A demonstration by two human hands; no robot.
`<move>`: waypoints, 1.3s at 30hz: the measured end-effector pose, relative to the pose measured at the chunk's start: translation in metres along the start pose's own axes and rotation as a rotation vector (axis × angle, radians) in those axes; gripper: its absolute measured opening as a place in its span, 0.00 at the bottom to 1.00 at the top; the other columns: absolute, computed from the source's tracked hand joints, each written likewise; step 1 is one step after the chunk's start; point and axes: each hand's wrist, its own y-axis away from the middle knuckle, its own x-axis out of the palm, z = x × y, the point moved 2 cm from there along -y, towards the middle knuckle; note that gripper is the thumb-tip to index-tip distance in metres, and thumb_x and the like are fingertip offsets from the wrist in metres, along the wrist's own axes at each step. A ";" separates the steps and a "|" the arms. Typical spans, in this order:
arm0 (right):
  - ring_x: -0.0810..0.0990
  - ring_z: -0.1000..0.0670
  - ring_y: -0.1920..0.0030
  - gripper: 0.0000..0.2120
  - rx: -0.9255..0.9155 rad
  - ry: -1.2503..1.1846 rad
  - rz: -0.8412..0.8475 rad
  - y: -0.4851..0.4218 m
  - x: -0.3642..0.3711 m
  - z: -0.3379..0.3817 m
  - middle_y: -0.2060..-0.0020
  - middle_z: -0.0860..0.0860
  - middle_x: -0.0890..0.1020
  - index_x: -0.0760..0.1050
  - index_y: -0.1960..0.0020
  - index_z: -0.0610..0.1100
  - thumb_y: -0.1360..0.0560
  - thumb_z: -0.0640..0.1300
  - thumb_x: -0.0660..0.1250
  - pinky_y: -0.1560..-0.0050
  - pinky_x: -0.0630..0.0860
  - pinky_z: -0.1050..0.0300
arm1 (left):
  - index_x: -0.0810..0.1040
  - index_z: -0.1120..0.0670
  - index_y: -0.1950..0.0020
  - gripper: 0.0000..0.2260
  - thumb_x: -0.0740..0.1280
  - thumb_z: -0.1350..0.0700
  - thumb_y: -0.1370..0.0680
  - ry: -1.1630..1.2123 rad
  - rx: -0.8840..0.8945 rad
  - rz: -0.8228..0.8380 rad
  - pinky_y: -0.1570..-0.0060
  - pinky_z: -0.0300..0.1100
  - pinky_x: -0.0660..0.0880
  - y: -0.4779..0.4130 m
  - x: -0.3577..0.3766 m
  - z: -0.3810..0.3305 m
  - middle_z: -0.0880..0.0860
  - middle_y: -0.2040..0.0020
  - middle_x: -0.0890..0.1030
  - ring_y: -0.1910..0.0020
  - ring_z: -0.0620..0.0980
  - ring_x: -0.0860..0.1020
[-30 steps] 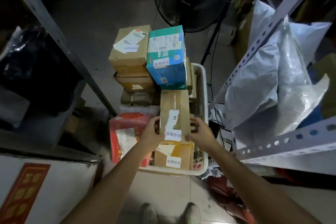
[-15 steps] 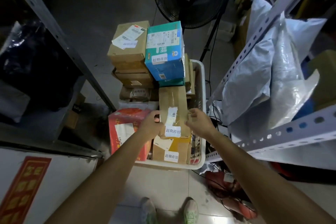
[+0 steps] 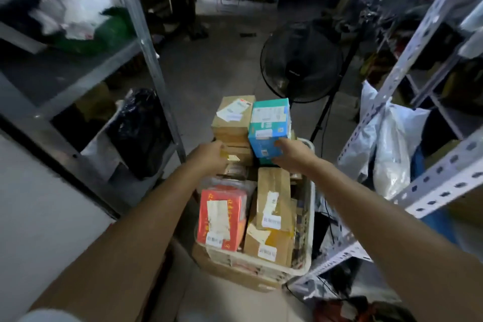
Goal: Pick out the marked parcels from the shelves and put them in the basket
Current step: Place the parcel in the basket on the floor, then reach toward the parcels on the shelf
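While the right hand [image 3: 291, 152] clasps the teal box [image 3: 269, 125], the left hand [image 3: 210, 153] touches brown boxes [image 3: 232, 127] beside it, grip unclear.

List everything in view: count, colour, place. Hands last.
white plastic basket: one, white, low between the racks
teal cardboard box: one, teal, top of the far pile, right
stacked brown cardboard boxes: at least three, brown, far pile, left
red labelled box: one, red, basket's near left
long brown cardboard parcel: one, brown, basket's near right
black pedestal fan: one, black, behind the basket
pale plastic mailer bags: several, white-grey, right shelf
black plastic bag: one, black, left shelf
metal shelving racks: two, grey, either side
left hand: against the brown stack, grip unclear
right hand: grips the teal box's lower corner
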 end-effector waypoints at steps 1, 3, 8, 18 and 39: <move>0.75 0.42 0.37 0.22 -0.014 0.018 -0.002 -0.001 -0.007 0.011 0.34 0.42 0.74 0.69 0.30 0.45 0.22 0.49 0.67 0.46 0.72 0.54 | 0.75 0.50 0.36 0.16 0.64 0.52 0.23 -0.030 -0.006 -0.025 0.45 0.47 0.77 0.006 -0.014 0.001 0.54 0.39 0.78 0.44 0.56 0.78; 0.74 0.42 0.36 0.22 -0.061 0.028 -0.014 -0.003 -0.017 0.035 0.34 0.43 0.74 0.68 0.29 0.46 0.22 0.49 0.66 0.45 0.72 0.54 | 0.73 0.48 0.32 0.17 0.64 0.51 0.21 -0.070 -0.042 -0.085 0.47 0.46 0.75 0.021 -0.041 0.009 0.54 0.36 0.77 0.41 0.56 0.77; 0.74 0.40 0.36 0.24 -0.282 0.085 -0.013 -0.006 -0.031 0.103 0.34 0.42 0.75 0.69 0.29 0.47 0.22 0.52 0.67 0.41 0.70 0.52 | 0.73 0.50 0.32 0.17 0.64 0.49 0.20 -0.146 -0.209 -0.211 0.41 0.50 0.75 0.080 -0.094 0.041 0.55 0.36 0.76 0.41 0.56 0.77; 0.76 0.39 0.37 0.21 -0.919 0.192 0.181 0.090 0.001 0.242 0.38 0.41 0.79 0.72 0.32 0.40 0.22 0.49 0.66 0.40 0.73 0.50 | 0.72 0.48 0.30 0.19 0.64 0.46 0.20 -0.009 -0.706 -0.517 0.36 0.49 0.73 0.308 -0.105 0.089 0.53 0.34 0.78 0.35 0.54 0.75; 0.79 0.41 0.41 0.23 -1.892 0.341 0.586 0.593 0.194 0.415 0.37 0.44 0.77 0.70 0.31 0.43 0.23 0.50 0.68 0.44 0.78 0.49 | 0.73 0.50 0.29 0.21 0.66 0.50 0.22 0.162 -1.747 -0.945 0.37 0.48 0.72 0.864 0.092 0.057 0.57 0.32 0.76 0.35 0.57 0.75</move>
